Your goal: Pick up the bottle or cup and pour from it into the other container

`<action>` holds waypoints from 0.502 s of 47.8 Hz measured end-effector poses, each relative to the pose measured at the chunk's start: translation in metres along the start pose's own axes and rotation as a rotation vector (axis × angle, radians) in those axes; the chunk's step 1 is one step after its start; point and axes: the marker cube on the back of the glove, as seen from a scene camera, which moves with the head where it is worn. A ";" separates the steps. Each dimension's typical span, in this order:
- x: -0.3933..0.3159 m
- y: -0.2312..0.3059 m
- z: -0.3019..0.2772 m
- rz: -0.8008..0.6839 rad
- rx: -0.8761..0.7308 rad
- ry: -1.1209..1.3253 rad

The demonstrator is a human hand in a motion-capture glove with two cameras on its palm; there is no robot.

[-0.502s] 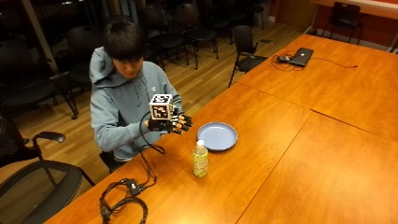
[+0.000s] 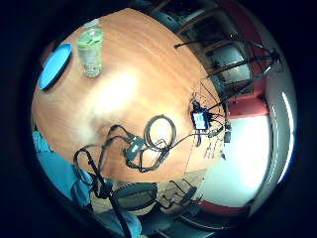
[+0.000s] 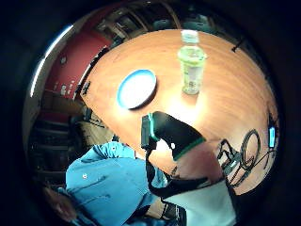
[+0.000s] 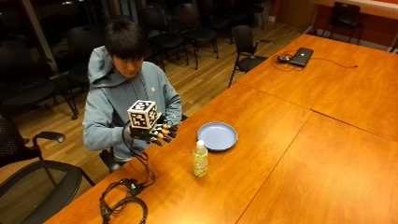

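The gloved right hand hovers above the worktop's near edge, holding nothing, its fingers loosely spread. The clear plastic bottle with pale yellow-green liquid stands upright on the worktop, at about four o'clock from the hand in the outside view, well apart. The round blue plate lies just beyond the bottle. The bottle's label seems printed, but nothing is legible.

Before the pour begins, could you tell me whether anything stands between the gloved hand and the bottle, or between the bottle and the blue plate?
Nothing visible does. The gloved right hand is raised near the table edge, holding nothing. The bottle stands upright on bare wood, and the blue plate lies just beyond it. The cables lie off to the side.
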 end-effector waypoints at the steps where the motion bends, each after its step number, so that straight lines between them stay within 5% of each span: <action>1: 0.005 0.001 0.000 0.005 0.004 -0.009; 24: 0.077 0.012 0.030 0.057 0.238 -0.392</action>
